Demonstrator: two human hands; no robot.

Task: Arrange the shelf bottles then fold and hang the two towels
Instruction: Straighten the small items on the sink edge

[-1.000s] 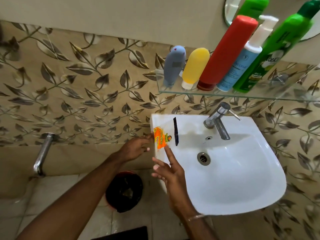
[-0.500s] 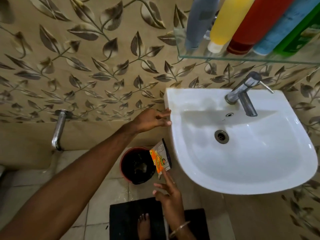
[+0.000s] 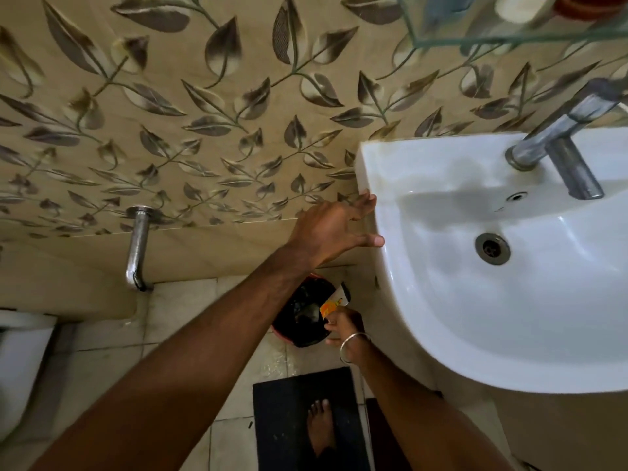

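My right hand is low beside the sink and pinches an orange sachet over the black-lined bin on the floor. My left hand has its fingers spread and rests against the left rim of the white sink. At the top right edge, the glass shelf shows only the bottoms of several bottles. No towel is in view.
A steel tap stands at the back of the sink. A metal spout sticks out of the leaf-patterned wall at the left. A black mat lies on the tiled floor under a bare foot. A white fixture sits at the far left.
My right hand has gone down from the sink edge with the orange sachet to just over the bin. The view has tilted down, so the shelf bottles have nearly left the frame.
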